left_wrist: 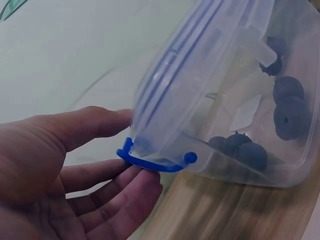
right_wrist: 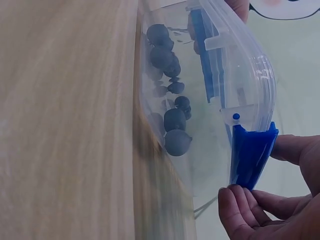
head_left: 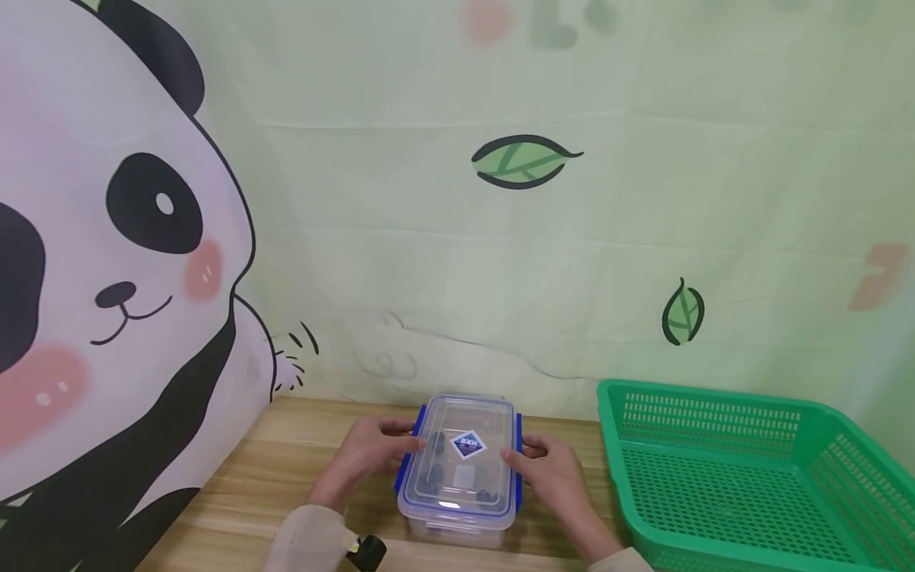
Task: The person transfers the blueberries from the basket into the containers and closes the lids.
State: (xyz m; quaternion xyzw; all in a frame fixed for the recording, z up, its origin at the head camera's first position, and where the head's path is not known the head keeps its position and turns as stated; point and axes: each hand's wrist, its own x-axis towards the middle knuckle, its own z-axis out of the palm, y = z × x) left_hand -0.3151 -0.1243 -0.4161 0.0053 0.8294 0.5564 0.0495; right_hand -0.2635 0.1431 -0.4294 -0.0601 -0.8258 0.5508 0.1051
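A clear plastic food container (head_left: 457, 496) with a blue-edged lid and blue side latches rests on the wooden table. Dark round blueberries (right_wrist: 175, 120) lie inside it, together with a small white packet (left_wrist: 246, 114). My left hand (head_left: 368, 449) grips the left side, thumb on the lid's edge and fingers under the blue latch (left_wrist: 150, 164). On the opposite side my right hand (head_left: 554, 469) has its thumb at the lid's edge. Its fingertips pinch the lower edge of the other latch (right_wrist: 250, 157), which slants outward from the container wall.
A green plastic basket (head_left: 618, 477) with a mesh bottom stands to the right of the container. Behind the wooden table (head_left: 250, 492) hangs a pale green cloth (head_left: 400, 262) printed with a panda and leaves. A black device (head_left: 368, 552) sits by the left sleeve.
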